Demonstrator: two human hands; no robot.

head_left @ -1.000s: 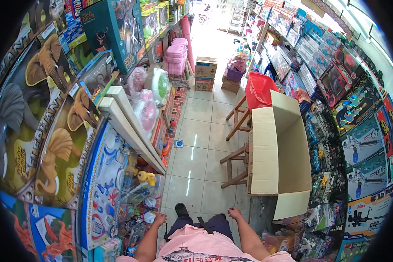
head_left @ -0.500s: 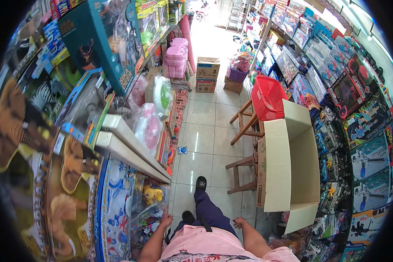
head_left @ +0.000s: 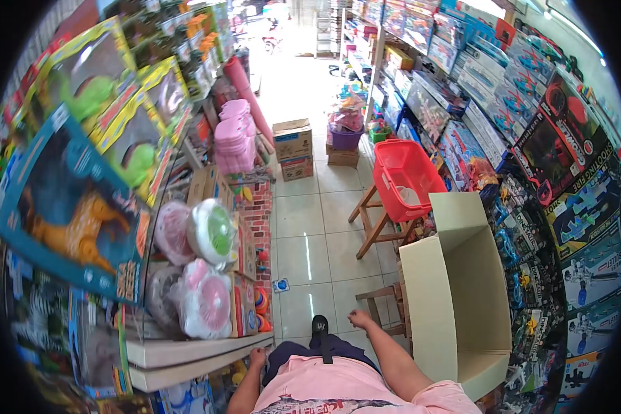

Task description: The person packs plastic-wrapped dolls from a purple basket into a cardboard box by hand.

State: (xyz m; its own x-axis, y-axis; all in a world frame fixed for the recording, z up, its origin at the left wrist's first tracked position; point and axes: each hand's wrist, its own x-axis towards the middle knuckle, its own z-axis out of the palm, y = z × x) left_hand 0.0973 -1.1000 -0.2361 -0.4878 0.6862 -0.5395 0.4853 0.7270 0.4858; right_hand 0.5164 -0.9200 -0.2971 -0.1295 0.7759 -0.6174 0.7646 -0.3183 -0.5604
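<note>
My left hand (head_left: 257, 357) hangs low at my side, close to the end of the white shelf boards (head_left: 193, 352), its fingers curled in and nothing showing in them. My right hand (head_left: 359, 318) swings forward over the tiled floor, fingers loosely bent and apart, holding nothing. Nearest to it is a wooden stool (head_left: 376, 295), partly hidden by a large open cardboard box (head_left: 428, 297). One dark shoe (head_left: 319, 324) shows ahead of my body.
Plastic-wrapped fans (head_left: 207, 297) and boxed toys (head_left: 76, 214) line the left side. A red basket (head_left: 410, 196) rests on another stool (head_left: 371, 238) at right. Ahead stand stacked cartons (head_left: 293, 148), a purple basket (head_left: 345, 139) and pink cases (head_left: 234, 138). Toy packages (head_left: 579, 207) fill the right wall.
I have moved forward along the aisle, so the fans, cartons and red basket appear closer. My right hand has swung forward; my left hand stays low by my side.
</note>
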